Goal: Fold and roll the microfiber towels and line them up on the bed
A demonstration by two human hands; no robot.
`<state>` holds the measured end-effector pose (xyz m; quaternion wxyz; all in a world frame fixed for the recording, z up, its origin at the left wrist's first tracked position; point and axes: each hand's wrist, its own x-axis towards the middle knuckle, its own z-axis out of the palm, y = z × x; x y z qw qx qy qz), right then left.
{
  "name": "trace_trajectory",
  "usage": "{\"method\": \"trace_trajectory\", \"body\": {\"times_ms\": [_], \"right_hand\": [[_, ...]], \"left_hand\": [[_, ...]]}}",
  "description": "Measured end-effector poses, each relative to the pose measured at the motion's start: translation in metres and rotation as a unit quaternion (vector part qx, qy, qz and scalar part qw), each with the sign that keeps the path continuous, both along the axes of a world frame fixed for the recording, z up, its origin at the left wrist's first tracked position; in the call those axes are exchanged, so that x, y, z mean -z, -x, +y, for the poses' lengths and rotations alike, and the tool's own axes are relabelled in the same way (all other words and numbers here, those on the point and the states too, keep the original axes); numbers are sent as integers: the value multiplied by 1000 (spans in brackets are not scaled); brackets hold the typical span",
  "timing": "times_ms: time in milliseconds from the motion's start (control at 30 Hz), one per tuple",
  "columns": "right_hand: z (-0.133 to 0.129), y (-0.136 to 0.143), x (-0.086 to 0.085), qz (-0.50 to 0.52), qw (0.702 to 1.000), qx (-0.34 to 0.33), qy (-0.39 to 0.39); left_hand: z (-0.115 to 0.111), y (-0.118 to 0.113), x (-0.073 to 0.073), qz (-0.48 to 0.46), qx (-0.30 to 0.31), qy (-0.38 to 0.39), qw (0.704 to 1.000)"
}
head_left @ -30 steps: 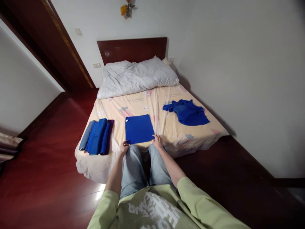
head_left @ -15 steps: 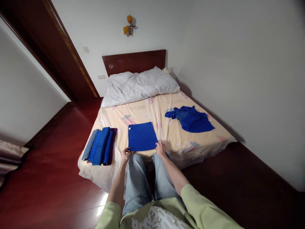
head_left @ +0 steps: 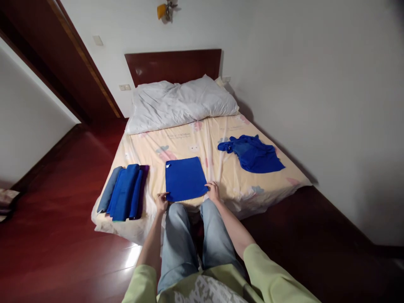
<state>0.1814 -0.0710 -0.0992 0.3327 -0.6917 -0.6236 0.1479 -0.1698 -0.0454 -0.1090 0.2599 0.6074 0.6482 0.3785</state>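
A blue cloth (head_left: 185,179) lies flat and roughly square on the bed (head_left: 233,191), with a small white tag at its far left corner. My left hand (head_left: 162,202) pinches the near left corner of this cloth. At the near right corner, the fingers of my right hand (head_left: 213,190) are closed on its edge. To the left lies a row of rolled or folded cloths (head_left: 126,191), grey, blue and purple. A crumpled heap of blue cloths (head_left: 255,155) rests on the right side of the bed.
A white quilt (head_left: 183,103) lies across the head of the bed, before a dark wooden headboard (head_left: 175,65). My knees are against the bed's near edge. A wall stands on the right, and red floor shows at left.
The view has tilted down and shifted slightly. Both hands stay at the near corners of the blue cloth, which lies much as before.
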Motion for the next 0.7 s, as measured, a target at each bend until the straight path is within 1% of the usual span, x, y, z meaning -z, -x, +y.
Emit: {"method": "trace_trajectory", "body": {"times_ms": [100, 233, 300, 367, 467, 567, 700], "right_hand": [[5, -5, 4, -5, 1000, -17, -18], [17, -6, 9, -8, 994, -94, -60], [22, -8, 14, 26, 990, -122, -62], [26, -12, 22, 77, 988, -119, -62], [27, -20, 34, 122, 987, -87, -59], [26, -25, 42, 144, 985, -72, -64], [27, -26, 45, 167, 981, -62, -83]], "left_hand": [[9, 2, 6, -4, 14, -11, 1000], [13, 0, 19, -9, 39, -19, 999], [12, -1, 26, -9, 49, -29, 998], [10, -1, 33, -2, 56, -50, 997], [9, -1, 39, 10, 62, -84, 994], [11, 0, 39, 15, 74, -100, 992], [14, -1, 37, 1, 81, -94, 992]]}}
